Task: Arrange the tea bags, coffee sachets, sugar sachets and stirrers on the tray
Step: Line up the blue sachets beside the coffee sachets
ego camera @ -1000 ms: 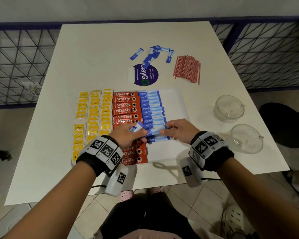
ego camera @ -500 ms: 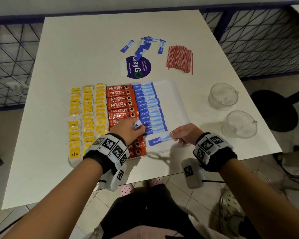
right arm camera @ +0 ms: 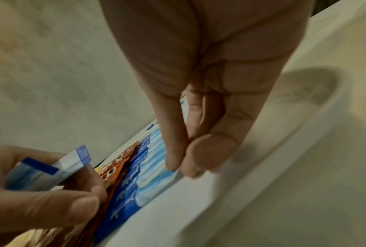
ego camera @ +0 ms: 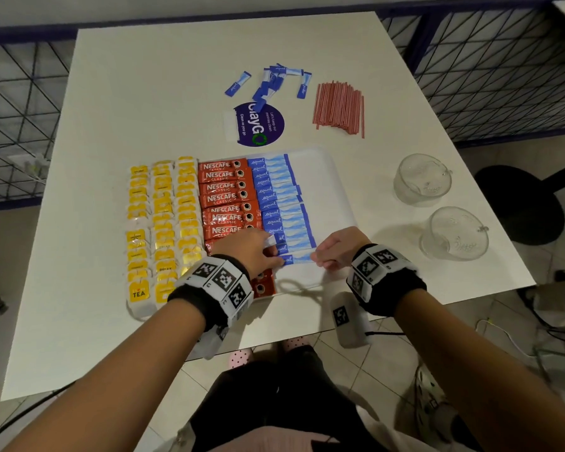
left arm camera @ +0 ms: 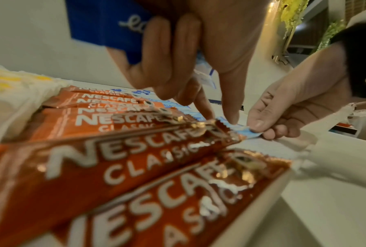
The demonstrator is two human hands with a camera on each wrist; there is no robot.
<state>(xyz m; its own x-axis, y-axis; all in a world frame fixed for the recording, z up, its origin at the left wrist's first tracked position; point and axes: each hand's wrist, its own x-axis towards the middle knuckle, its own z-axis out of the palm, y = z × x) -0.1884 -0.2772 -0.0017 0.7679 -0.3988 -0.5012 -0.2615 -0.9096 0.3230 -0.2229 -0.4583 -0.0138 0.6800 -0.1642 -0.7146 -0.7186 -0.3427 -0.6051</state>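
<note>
Head view, grip: my right hand [ego camera: 338, 247] pinches the pale end of one sugar sachet [ego camera: 299, 258], flat on the tray [ego camera: 323, 177] at the near end of the blue column.
Left hand [ego camera: 252, 251]: fingertips press that sachet's dark end; curled fingers hold a few spare sugar sachets [right arm camera: 48, 172].
Risk, nudge: sliding it toward 12 o'clock could ruck the sugar column [ego camera: 281, 203], since those overlap loosely.
Risk, spill: I judge the spares could slip, because that hand also presses.
Risk, neighbours: my left wrist hovers over the coffee sachets [ego camera: 225, 197] at 9 o'clock and could drag them.
Still off the tray: loose sugar sachets [ego camera: 271, 83] at 12 o'clock, stirrers [ego camera: 338, 109] at 1 o'clock.
Writing: "NESCAFÉ CLASSIC" on coffee; "equal" on sugar; "TEA" and "RELAX" on tea bags [ego camera: 160, 223]; "ClayGO, Clean as you go" on the sticker [ego camera: 258, 123].
</note>
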